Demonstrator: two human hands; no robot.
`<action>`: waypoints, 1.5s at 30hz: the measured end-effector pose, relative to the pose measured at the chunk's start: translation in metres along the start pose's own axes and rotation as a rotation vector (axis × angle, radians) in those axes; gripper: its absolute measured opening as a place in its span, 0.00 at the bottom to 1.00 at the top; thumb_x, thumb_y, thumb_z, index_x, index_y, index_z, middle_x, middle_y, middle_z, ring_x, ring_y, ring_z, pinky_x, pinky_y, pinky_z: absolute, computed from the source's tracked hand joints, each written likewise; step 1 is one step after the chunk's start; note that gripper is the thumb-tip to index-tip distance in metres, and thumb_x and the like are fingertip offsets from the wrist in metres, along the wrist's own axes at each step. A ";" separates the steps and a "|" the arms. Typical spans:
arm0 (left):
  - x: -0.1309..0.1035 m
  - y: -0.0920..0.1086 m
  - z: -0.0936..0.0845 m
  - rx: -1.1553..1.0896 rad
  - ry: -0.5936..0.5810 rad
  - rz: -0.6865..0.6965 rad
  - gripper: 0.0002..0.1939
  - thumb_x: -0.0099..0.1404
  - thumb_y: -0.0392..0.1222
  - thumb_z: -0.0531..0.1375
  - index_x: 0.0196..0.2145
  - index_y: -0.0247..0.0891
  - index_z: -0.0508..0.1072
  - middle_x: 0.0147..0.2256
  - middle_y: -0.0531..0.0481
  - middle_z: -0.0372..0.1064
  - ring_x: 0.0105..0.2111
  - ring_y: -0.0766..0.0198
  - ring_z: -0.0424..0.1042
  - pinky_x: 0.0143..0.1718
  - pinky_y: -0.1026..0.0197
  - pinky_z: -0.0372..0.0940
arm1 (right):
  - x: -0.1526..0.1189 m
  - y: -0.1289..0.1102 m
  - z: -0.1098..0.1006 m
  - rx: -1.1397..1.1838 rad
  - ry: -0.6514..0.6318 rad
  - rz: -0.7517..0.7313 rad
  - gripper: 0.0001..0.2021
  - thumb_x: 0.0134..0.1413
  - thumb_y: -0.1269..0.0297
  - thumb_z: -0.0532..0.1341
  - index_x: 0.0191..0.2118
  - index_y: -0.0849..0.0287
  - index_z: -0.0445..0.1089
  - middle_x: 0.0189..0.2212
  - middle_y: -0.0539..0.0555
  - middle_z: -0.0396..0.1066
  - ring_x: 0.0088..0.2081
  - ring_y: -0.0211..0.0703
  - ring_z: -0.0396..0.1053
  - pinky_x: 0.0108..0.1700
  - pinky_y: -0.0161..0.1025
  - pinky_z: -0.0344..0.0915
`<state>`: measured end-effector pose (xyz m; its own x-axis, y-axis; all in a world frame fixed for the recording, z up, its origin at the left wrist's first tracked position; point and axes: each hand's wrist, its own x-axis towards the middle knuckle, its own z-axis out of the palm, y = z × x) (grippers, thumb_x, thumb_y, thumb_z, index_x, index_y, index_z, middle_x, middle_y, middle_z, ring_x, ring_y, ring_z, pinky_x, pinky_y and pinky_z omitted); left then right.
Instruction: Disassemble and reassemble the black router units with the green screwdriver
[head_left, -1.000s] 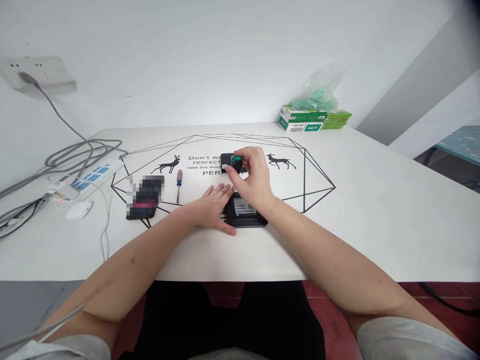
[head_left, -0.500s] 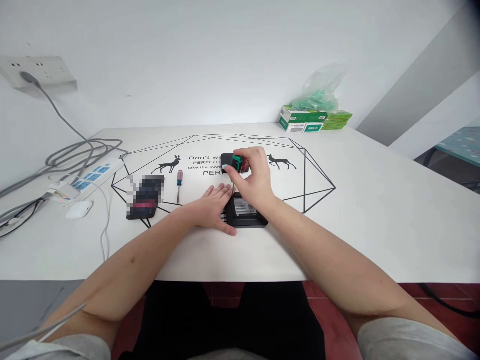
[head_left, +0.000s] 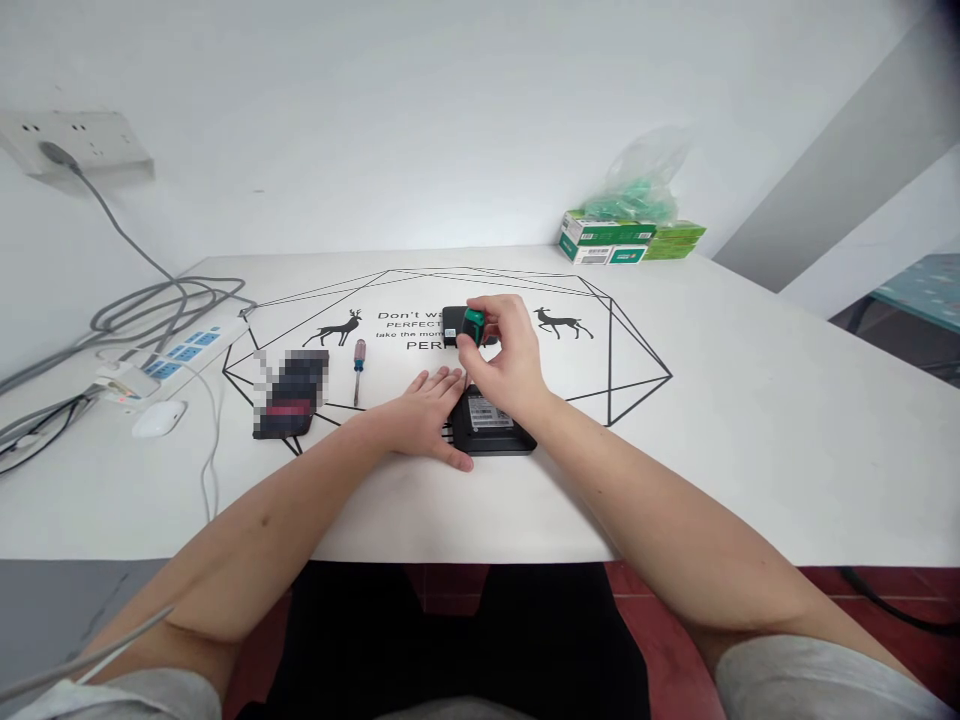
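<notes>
A black box-shaped device [head_left: 495, 438] with a white printed label lies on the table in front of me. My left hand [head_left: 429, 412] rests flat along its left side, fingers stretched out and thumb near its front corner. Between thumb and fingers, my right hand [head_left: 506, 350] grips the green and black handle of a screwdriver [head_left: 473, 324]. The screwdriver stands upright, its shaft running down to the device's far left corner; the tip is hidden. Just behind the right hand is a second black object [head_left: 453, 320], partly covered.
Left of my hands lie a smaller screwdriver [head_left: 358, 370] and a blurred dark phone-like object [head_left: 289, 400]. Farther left are a white earbud case [head_left: 160, 419], a power strip [head_left: 191, 350] and coiled cables. Green boxes [head_left: 611, 235] with a plastic bag stand at the back right.
The right thumb and fingers have shifted slightly and the screwdriver handle has turned between them. My left hand and the device have stayed in place.
</notes>
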<state>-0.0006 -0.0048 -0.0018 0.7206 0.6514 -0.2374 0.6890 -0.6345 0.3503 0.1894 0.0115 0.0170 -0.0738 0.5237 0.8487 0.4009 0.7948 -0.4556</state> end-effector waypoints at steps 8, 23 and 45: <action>0.001 -0.005 0.005 -0.022 0.043 0.034 0.78 0.57 0.86 0.64 0.82 0.36 0.29 0.82 0.33 0.26 0.81 0.31 0.26 0.78 0.30 0.28 | 0.000 -0.001 0.001 0.002 -0.047 -0.035 0.19 0.64 0.62 0.65 0.60 0.48 0.70 0.52 0.58 0.71 0.53 0.53 0.72 0.45 0.52 0.78; 0.002 -0.009 0.009 -0.023 0.071 0.047 0.80 0.57 0.84 0.65 0.82 0.36 0.24 0.82 0.30 0.25 0.81 0.31 0.27 0.78 0.30 0.30 | 0.002 -0.001 0.000 -0.026 0.028 -0.075 0.18 0.65 0.67 0.64 0.58 0.48 0.68 0.47 0.54 0.72 0.47 0.47 0.73 0.39 0.45 0.76; 0.012 -0.020 0.001 -0.037 0.698 0.143 0.08 0.75 0.40 0.61 0.35 0.42 0.76 0.45 0.45 0.82 0.49 0.51 0.80 0.56 0.45 0.74 | 0.001 0.001 -0.001 0.076 0.149 0.073 0.20 0.68 0.56 0.64 0.61 0.48 0.63 0.53 0.57 0.67 0.50 0.49 0.72 0.42 0.47 0.80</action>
<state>-0.0054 0.0155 -0.0131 0.5777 0.6846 0.4444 0.5792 -0.7275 0.3677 0.1903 0.0132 0.0177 0.0911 0.5346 0.8402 0.3300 0.7798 -0.5320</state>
